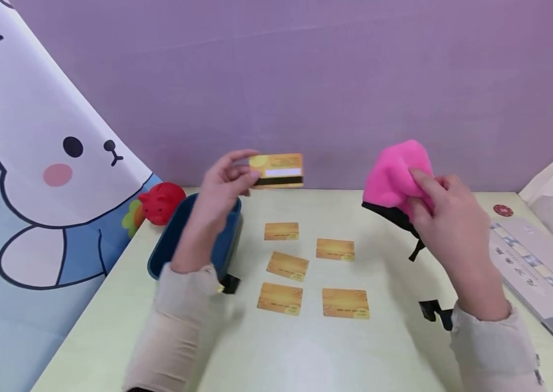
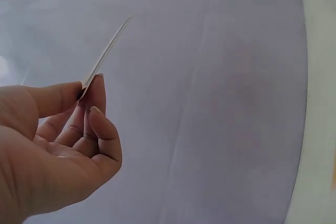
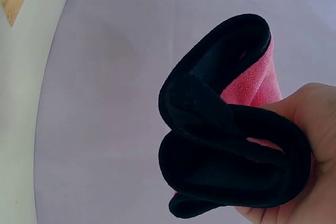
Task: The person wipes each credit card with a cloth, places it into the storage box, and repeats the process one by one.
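Observation:
My left hand (image 1: pixel 219 188) pinches an orange bank card (image 1: pixel 283 165) by one end, between thumb and fingers, raised above the table. Its back faces me, with a black stripe and a white strip. The left wrist view catches that card (image 2: pixel 107 51) nearly edge-on. Over on the right, my right hand (image 1: pixel 457 223) grips a pink fleece cap-like piece (image 1: pixel 394 171) with black edging and a short black strap, also held up. In the right wrist view the black edging (image 3: pixel 236 198) is folded around a dark inside. Below, several orange cards (image 1: pixel 287 265) lie face up on the table.
Left of the cards stands a dark blue bin (image 1: pixel 157 267), partly behind my left forearm. A red piggy bank (image 1: pixel 162 204) is beside it. At right lie a grey-white box (image 1: pixel 546 277) and a red chip (image 1: pixel 503 210). A purple backdrop (image 1: pixel 330 92) rises behind the table.

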A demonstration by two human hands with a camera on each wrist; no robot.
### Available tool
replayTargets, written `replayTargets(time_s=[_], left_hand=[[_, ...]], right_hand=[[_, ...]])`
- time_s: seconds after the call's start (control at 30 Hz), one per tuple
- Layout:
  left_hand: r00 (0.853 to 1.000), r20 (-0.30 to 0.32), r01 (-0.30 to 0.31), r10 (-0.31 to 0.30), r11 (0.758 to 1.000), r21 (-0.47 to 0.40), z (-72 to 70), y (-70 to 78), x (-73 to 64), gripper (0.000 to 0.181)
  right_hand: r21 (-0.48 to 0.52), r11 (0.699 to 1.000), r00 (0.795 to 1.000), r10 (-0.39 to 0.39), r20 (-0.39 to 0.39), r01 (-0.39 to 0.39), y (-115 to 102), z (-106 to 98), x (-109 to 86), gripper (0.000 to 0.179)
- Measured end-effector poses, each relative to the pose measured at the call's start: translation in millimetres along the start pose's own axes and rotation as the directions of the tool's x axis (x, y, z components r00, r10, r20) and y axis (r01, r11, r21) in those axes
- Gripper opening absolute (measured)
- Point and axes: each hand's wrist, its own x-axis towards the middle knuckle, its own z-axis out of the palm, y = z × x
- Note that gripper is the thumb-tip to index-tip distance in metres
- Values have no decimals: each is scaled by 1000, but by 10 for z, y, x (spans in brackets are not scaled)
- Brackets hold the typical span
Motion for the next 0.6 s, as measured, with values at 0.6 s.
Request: replayTargets(time_s=[0.6], left_hand=[[859, -21, 402, -511, 650, 645, -1277, -671, 545, 46]], right_hand=[[12, 1000, 997, -10, -81, 11, 24, -52, 34, 40]])
